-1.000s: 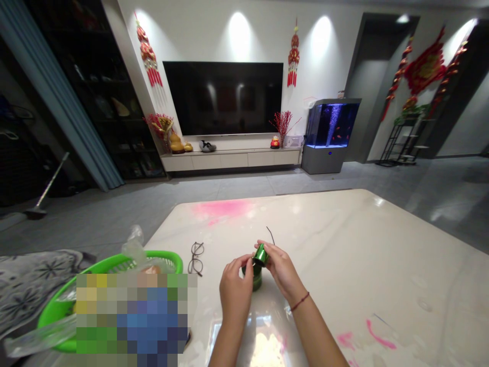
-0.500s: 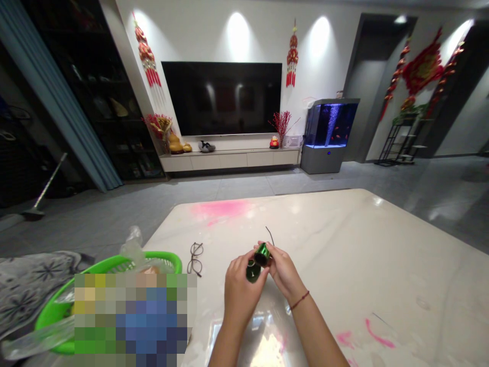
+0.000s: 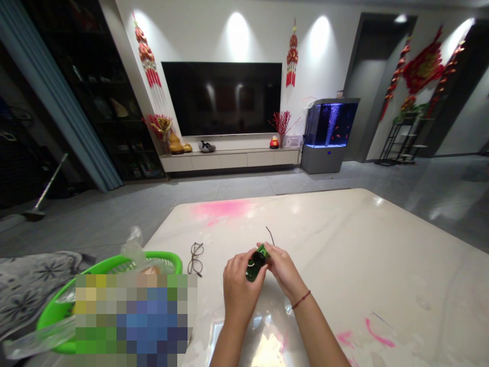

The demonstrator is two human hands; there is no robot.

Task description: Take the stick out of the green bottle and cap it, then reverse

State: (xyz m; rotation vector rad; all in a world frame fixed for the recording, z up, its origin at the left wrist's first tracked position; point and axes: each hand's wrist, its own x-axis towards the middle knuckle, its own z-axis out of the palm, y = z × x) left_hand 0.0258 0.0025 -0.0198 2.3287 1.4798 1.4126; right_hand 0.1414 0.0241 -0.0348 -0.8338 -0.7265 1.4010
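Observation:
My left hand (image 3: 239, 285) is closed round a small dark green container (image 3: 251, 274), which looks like a short round tube or bottle. My right hand (image 3: 281, 267) grips a shiny green cylindrical cap (image 3: 263, 250) with a dark open end. Cap and container meet between my fingertips, above the white table; whether they are joined I cannot tell. Just past my right fingers a thin black strip (image 3: 269, 234) shows, its lower end hidden behind the hand. My fingers cover much of both green pieces.
Eyeglasses (image 3: 195, 259) lie on the marble-look table (image 3: 382, 255) to the left of my hands. A green basket (image 3: 173, 256) with plastic bags stands at the left, partly pixelated. Pink stains (image 3: 378, 335) mark the tabletop. A television (image 3: 223, 99) and a fish tank (image 3: 330, 125) are beyond.
The green cap has tilted and moved slightly down towards the dark green container. Both hands stay in nearly the same place.

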